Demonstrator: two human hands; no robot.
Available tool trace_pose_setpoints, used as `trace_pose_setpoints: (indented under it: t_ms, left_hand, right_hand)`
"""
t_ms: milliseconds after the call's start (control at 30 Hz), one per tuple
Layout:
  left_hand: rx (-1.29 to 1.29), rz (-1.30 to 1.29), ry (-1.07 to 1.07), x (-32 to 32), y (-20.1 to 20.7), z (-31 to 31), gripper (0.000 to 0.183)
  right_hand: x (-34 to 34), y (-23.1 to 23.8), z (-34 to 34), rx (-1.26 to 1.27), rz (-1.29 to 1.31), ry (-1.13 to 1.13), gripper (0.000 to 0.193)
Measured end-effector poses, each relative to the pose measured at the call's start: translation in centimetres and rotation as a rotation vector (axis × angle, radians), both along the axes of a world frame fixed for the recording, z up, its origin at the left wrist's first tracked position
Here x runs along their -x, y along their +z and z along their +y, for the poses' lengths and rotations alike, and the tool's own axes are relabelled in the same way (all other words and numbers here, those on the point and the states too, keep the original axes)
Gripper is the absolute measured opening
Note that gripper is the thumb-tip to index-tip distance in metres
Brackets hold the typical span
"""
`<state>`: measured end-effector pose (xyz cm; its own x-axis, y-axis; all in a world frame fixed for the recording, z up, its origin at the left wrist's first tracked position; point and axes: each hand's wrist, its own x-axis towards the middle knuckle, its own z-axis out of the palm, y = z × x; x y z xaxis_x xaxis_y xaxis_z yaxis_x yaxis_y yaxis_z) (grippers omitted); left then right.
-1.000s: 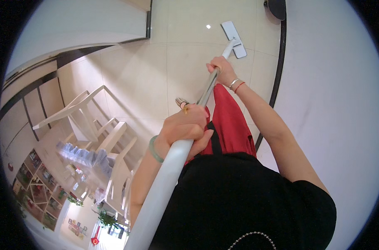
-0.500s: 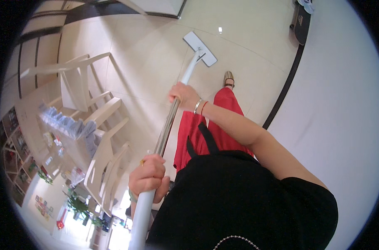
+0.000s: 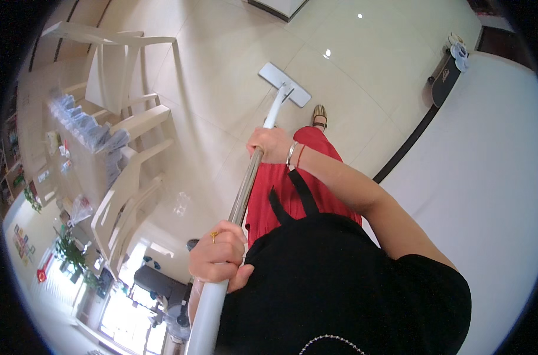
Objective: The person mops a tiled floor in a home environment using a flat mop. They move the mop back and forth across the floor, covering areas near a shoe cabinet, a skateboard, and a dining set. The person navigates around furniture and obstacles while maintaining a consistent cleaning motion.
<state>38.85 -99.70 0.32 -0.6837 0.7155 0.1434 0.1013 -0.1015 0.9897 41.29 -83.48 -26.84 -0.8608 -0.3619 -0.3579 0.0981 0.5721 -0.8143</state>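
Note:
A flat mop with a white and metal pole (image 3: 245,188) runs from the lower edge up toward the middle of the view. Its grey-white rectangular head (image 3: 285,84) lies flat on the tiled floor, just ahead of my sandaled foot (image 3: 320,116). My left hand (image 3: 217,254), with a gold ring, is wrapped round the thick white upper part of the pole. Farther down, my right hand (image 3: 272,145) grips the pole near where metal meets white; a silver bangle and a red string circle that wrist.
Pale wooden chairs (image 3: 124,201) and a table with a ruffled cloth (image 3: 91,127) stand at the left. A white wall (image 3: 476,195) with a dark baseboard runs along the right, a skateboard (image 3: 445,83) against it. A white cabinet corner (image 3: 284,7) juts in at the top.
My view has turned, so the chairs and wall have shifted. The mop head sits slightly lower in the picture and nearer my foot. Both hands keep their hold on the pole.

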Motion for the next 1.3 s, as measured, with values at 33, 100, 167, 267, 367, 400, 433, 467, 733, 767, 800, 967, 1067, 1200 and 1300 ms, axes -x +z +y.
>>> trace_pose_setpoints:
  t_ms: [33,100,167,267,367,400,433,467,733,767,800,967,1067,1200,1300]
  left_hand:
    - [-0.006,-0.006,0.019,0.0,-0.3,0.7,0.026]
    - [-0.023,0.001,0.033,-0.1,-1.2,2.2,0.027]
    - [-0.132,0.06,0.018,0.2,-3.0,4.6,0.025]
    - [-0.205,0.117,0.051,0.2,-5.4,8.7,0.026]
    - [-0.206,0.165,0.148,-0.2,-9.3,12.8,0.03]
    - [-0.189,0.188,0.191,-0.2,-10.9,14.2,0.031]
    - [-0.2,0.206,0.213,-0.2,-12.1,15.4,0.031]
    - [-0.215,0.223,0.229,0.2,-13.4,16.4,0.032]
    - [-0.214,0.164,0.222,0.0,-14.2,14.3,0.029]
    - [-0.211,0.147,0.226,-0.8,-13.5,13.2,0.029]
    - [-0.188,0.138,0.238,-1.3,-12.8,11.9,0.028]
    - [-0.03,0.11,0.179,-2.4,-7.1,3.4,0.023]
    - [0.027,0.069,0.21,-4.0,-4.3,-1.5,0.022]
    - [0.105,-0.006,0.315,-5.8,-0.7,-6.3,0.024]
    - [0.131,-0.006,0.337,-5.6,-0.5,-7.6,0.025]
  right_hand:
    - [0.2,-0.3,0.9,0.018,0.007,-0.012,0.018]
    - [0.9,-0.2,3.7,0.005,0.05,-0.007,0.017]
    - [1.6,0.0,6.8,-0.015,0.052,-0.016,0.014]
    - [2.4,-1.1,11.5,-0.043,0.176,-0.1,0.012]
    - [3.0,-5.2,17.0,-0.11,0.259,-0.18,0.009]
    - [3.6,-6.1,19.2,-0.127,0.288,-0.181,0.007]
    - [4.3,-6.8,20.7,-0.128,0.321,-0.173,0.006]
    - [4.9,-7.6,22.2,-0.187,0.3,-0.169,0.006]
    - [4.9,-9.3,20.3,-0.232,0.305,-0.202,0.007]
    - [4.0,-9.0,19.2,-0.227,0.29,-0.19,0.007]
    - [3.4,-8.8,17.5,-0.221,0.275,-0.179,0.007]
    - [1.2,-6.8,7.4,-0.089,0.27,-0.119,0.012]
    - [-0.7,-5.7,0.7,-0.053,0.22,-0.078,0.012]
    - [-1.6,-0.5,-5.0,-0.018,0.102,0.093,0.013]
    - [-1.2,-0.4,-6.0,0.025,0.026,0.126,0.012]
